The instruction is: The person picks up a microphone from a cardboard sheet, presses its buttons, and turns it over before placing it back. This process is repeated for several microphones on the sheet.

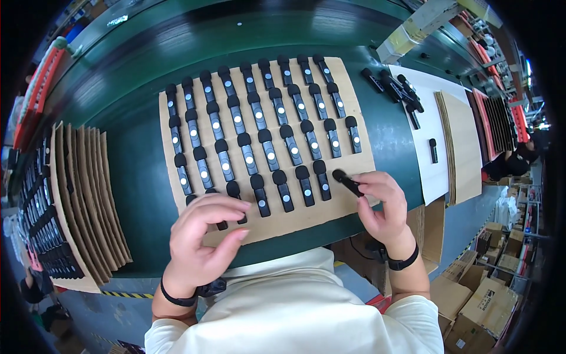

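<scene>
Nearest the camera was the person's cream-coloured shirt [295, 307], with both forearms rising from it, each wrist wearing a black band. The left hand [203, 236] rested at the near edge of a cardboard sheet [348, 88], fingers curled loosely over two black clip-on devices in the front row; it touched them, but whether it gripped one could not be told. The right hand [383, 203] pinched a single black clip-on device [346, 182] between thumb and fingertips, holding it tilted just above the sheet's near right corner. Across the sheet lay rows of matching black devices [259, 118], each with a small round pale spot, on a dark green conveyor belt [135, 171]. To the left stood a stack of cardboard sheets [88, 194]; to the right, a loose heap of devices [395, 85] on a white sheet [427, 171].
</scene>
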The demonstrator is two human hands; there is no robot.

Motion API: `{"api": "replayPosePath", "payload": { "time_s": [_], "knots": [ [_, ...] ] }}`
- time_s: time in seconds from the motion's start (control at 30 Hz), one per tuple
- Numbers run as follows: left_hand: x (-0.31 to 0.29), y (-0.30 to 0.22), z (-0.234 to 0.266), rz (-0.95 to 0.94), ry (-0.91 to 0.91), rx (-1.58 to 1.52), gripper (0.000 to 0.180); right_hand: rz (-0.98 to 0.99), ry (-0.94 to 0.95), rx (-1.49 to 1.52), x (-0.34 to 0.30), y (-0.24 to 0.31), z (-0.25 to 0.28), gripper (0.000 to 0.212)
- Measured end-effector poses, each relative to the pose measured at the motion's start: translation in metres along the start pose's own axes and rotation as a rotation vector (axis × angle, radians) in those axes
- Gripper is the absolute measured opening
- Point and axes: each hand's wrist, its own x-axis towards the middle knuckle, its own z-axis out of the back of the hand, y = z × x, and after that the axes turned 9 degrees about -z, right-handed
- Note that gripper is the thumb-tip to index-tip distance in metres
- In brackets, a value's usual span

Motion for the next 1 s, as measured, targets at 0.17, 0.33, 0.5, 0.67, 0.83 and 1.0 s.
{"api": "replayPosePath", "payload": {
  "time_s": [0.17,0.33,0.5,0.67,0.83,1.0],
  "knots": [
    [-0.009,0.005,0.011,0.039,-0.092,0.015,0.02,0.065,0.142,-0.221,-0.014,-0.009,0.005,0.033],
    [-0.014,0.006,0.017,0.078,-0.159,0.027,0.017,0.049,0.217,-0.277,-0.017,-0.006,0.004,0.028],
    [-0.011,0.005,0.018,0.086,-0.187,0.034,0.014,0.053,0.197,-0.299,-0.007,-0.012,-0.001,0.027],
    [-0.01,0.005,0.017,0.079,-0.18,0.028,0.013,0.032,0.212,-0.251,0.005,-0.014,0.006,0.026],
    [-0.01,0.007,0.02,0.065,-0.181,0.044,0.013,-0.086,0.178,-0.238,0.03,-0.024,0.035,0.024],
    [-0.011,0.01,0.028,0.086,-0.236,0.07,0.012,-0.102,0.14,-0.36,0.077,-0.059,0.067,0.024]
  ]
}}
